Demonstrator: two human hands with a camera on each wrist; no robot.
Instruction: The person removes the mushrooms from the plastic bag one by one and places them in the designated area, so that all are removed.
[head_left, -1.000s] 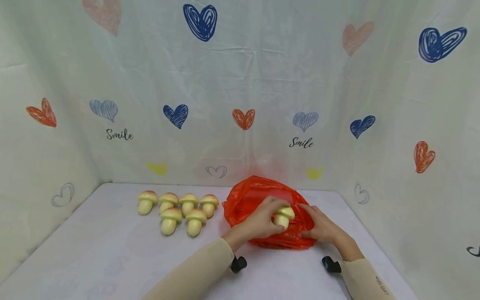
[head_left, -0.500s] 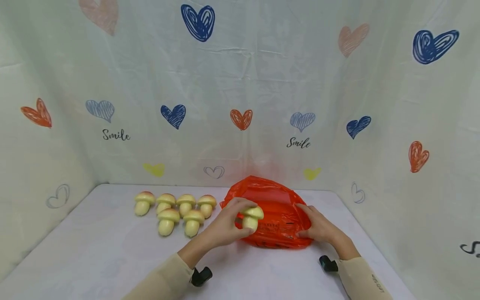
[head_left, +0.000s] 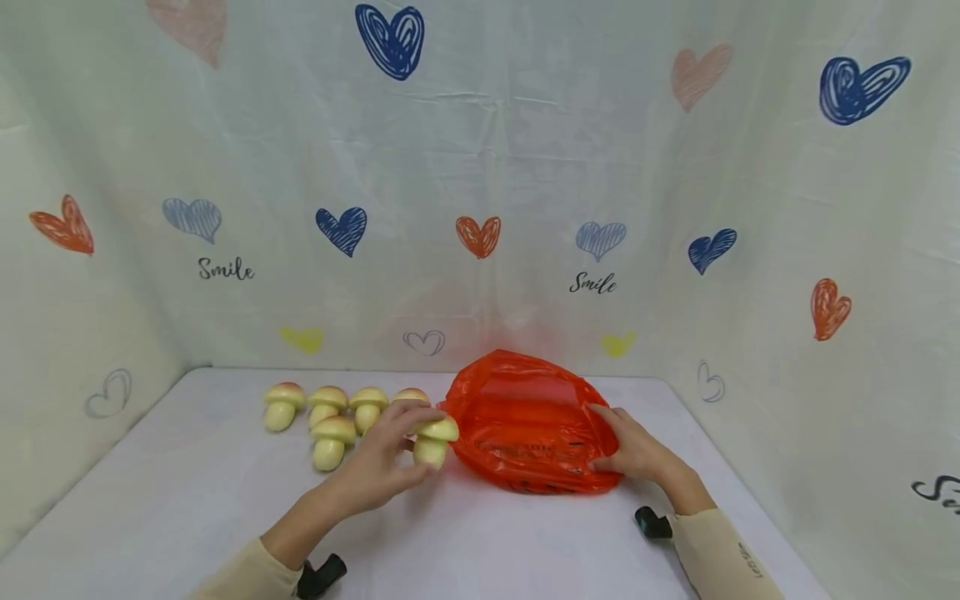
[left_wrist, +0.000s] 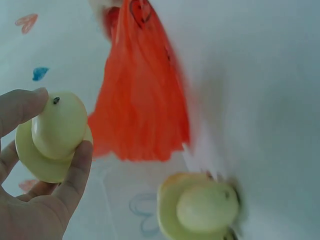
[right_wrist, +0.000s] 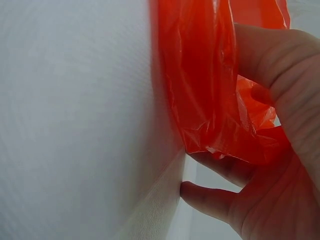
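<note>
In the head view my left hand [head_left: 378, 471] pinches a toy mushroom [head_left: 432, 442] between thumb and fingers. It is held left of the red plastic bag [head_left: 525, 417], in front of the other mushrooms. The left wrist view shows its pale stem [left_wrist: 60, 125] facing the camera, with a small dark spot at the end. My right hand [head_left: 637, 450] holds the bag's right edge, thumb inside the red plastic in the right wrist view and fingers behind it. The bag lies on the table with its mouth facing me.
Several more mushrooms stand at the table's left, among them one at the far left [head_left: 281, 407] and a nearer one [head_left: 332, 442]. My left hand hides part of this group. Behind the white table [head_left: 480, 550] hangs a heart-printed curtain [head_left: 405, 167].
My left hand has moved left with the mushroom, from the bag's mouth to beside the row of mushrooms. The right hand stays on the bag's edge.
</note>
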